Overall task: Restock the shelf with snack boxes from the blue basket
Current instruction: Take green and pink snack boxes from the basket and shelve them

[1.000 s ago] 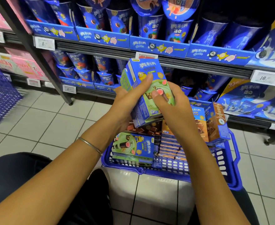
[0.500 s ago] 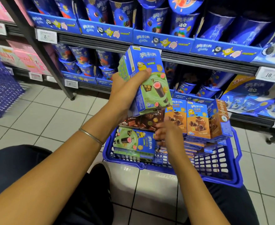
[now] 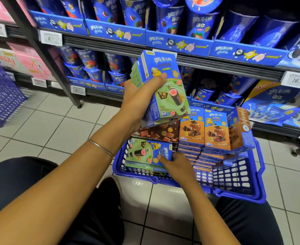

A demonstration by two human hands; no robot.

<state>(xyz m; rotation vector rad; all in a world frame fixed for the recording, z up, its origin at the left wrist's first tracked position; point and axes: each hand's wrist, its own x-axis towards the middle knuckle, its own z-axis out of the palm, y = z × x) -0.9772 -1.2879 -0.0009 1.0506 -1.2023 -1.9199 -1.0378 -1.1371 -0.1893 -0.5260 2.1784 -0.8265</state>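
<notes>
My left hand (image 3: 139,96) grips a small stack of green-and-blue snack boxes (image 3: 165,85) upright, above the blue basket (image 3: 241,181) on the tiled floor. Lower down, my right hand (image 3: 176,164) reaches into the basket and its fingers touch a green-and-blue box (image 3: 142,152) lying flat at the basket's left end. Orange boxes (image 3: 216,129) stand along the basket's far side, with brown boxes (image 3: 156,133) beside them. The shelf (image 3: 216,64) with blue snack cups rises right behind the basket.
A black shelf post (image 3: 44,55) stands to the left. Another purple-blue basket (image 3: 2,96) sits on the floor at far left, below pink boxes (image 3: 27,62). My knees frame the bottom of the view. Price tags (image 3: 296,80) hang along the shelf edges.
My right hand has let go of the held boxes and dropped into the basket, onto the flat green box. My left hand has kept the stack and lifted it slightly.
</notes>
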